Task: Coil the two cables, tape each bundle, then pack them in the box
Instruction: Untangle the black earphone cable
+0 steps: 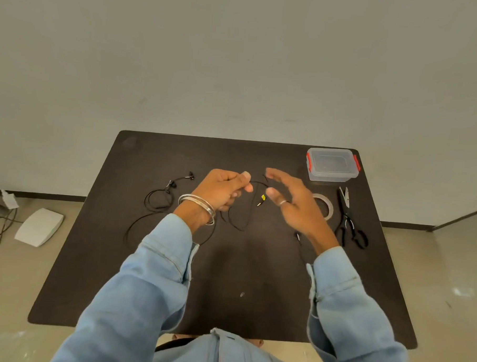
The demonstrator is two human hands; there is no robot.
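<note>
A dark, matte table [151, 272] with rounded corners fills the middle of the room, its surface faintly grainy like felt or leatherette, set against a plain pale wall. Over it reach two arms in soft light-blue denim sleeves [134, 291], cuffs buttoned. At the far right corner sits the box [332, 165], a clear, rounded-rectangular plastic tub with its lid on and red clips at both ends. Just near of it, along the right edge, lie black-handled scissors [350, 221] with pale blades pointing away, and beside them to the left a flat ring of translucent tape [329, 205], partly hidden behind the right hand. On the left half of the table lies one thin black cable [157, 202], an earphone lead with small buds at its far end, loosely looped and trailing toward the near side. The left hand [220, 192], with smooth silver bangles [199, 203] at the wrist, is clenched around the second thin black cable [255, 183] at table centre; the strand arcs from the fist to the right, and a slack loop hangs below it onto the table, with a small gold plug carrying a yellow tag [262, 198] between the two hands. The right hand [293, 202], wearing a silver ring, is spread, fingers apart, its fingertips near the arc; I cannot tell whether they touch it.
</note>
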